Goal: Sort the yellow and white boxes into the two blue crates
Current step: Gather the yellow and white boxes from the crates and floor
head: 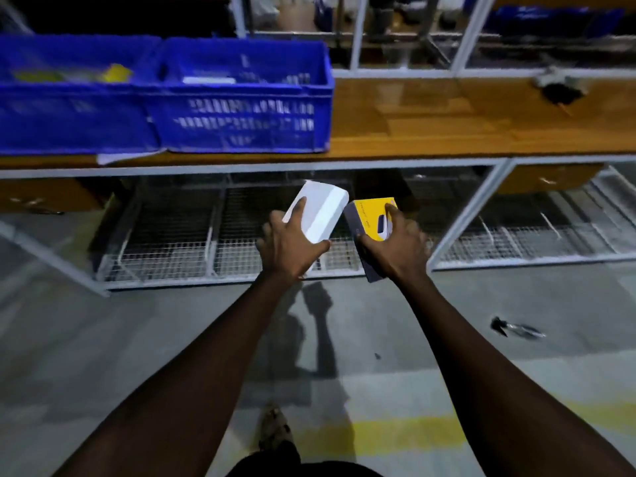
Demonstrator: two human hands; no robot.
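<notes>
My left hand (292,244) is shut on a white box (320,210), held tilted below the table's front edge. Beside it my right hand (399,241) is shut on a yellow box (373,215) with dark sides. Two blue crates stand side by side on the wooden table at the upper left. The left crate (69,122) holds yellow boxes (115,74). The right crate (241,125) holds a white box (208,80). Both hands are lower than the crates and to the right of them.
The wooden table top (481,122) stretches to the right with a dark object (559,87) at its far right. Under it is a white metal frame with a wire mesh shelf (206,235). A small dark item (516,327) lies on the grey floor.
</notes>
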